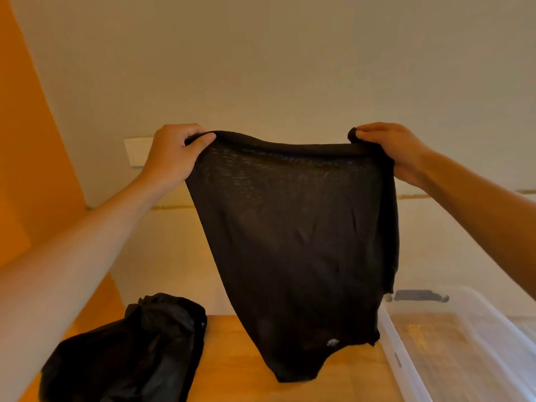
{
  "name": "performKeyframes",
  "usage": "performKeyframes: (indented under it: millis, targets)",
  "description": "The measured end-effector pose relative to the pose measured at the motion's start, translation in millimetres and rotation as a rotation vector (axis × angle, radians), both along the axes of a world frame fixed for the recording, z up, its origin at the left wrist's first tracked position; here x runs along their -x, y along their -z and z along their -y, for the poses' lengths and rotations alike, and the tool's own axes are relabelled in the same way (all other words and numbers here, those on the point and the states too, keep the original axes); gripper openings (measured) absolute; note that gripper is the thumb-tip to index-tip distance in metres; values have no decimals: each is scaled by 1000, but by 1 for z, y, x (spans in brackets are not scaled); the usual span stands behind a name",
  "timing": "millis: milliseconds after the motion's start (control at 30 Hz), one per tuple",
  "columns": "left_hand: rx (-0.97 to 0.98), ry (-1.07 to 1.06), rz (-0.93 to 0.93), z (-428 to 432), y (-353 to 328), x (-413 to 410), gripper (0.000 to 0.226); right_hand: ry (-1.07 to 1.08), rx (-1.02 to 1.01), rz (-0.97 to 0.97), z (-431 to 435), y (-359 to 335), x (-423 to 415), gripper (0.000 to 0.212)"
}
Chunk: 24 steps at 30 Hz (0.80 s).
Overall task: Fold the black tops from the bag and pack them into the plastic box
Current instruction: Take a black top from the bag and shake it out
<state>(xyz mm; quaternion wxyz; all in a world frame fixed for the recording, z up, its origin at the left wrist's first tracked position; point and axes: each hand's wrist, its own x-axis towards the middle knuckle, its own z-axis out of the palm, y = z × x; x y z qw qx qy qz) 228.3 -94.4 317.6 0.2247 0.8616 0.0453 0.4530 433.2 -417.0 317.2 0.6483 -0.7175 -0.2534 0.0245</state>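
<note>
The black top (295, 242) hangs in the air above the tabletop (232, 358), between the black bag (124, 349) on the left and the clear plastic box (390, 332) on the right. Whether its lowest point touches the wood cannot be told. The fabric is thin, loosely knit and limp, with light showing through near the upper edge. It is judged light, soft and prone to sagging, best taken at the two upper corners. The left grip (174, 158) curls its fingers over one corner, thumb pinching the rolled edge. The right grip (397, 152) pinches the opposite corner likewise. The edge between them is stretched almost level.
</note>
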Motion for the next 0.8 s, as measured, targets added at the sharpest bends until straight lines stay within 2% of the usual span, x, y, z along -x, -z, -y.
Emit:
performKeyframes:
  millis: [167, 267, 400, 533, 600, 733, 800]
  targets:
    - [29, 26, -40, -5, 2, -19, 23, 91, 4, 72, 8, 17, -33, 18]
    - [66, 28, -42, -6, 0, -27, 23, 102, -45, 75, 8, 22, -43, 25]
    - [127, 14, -52, -6, -11, -38, 22, 109, -162, -72, 4, 16, -52, 33]
    - [349, 99, -41, -2, -19, -44, 20, 94, -309, -251, -3, 8, -50, 31]
    - [387, 106, -8, -2, -20, -45, 20, 92, -397, -331, -7, 5, -47, 34]
    - [386, 63, 40, -1, -25, -41, 20, 95, -442, -332, -9, -6, -37, 40]
    - [267, -24, 49, -2, -28, -38, 24, 97, -406, -266, -8, -13, -32, 41]
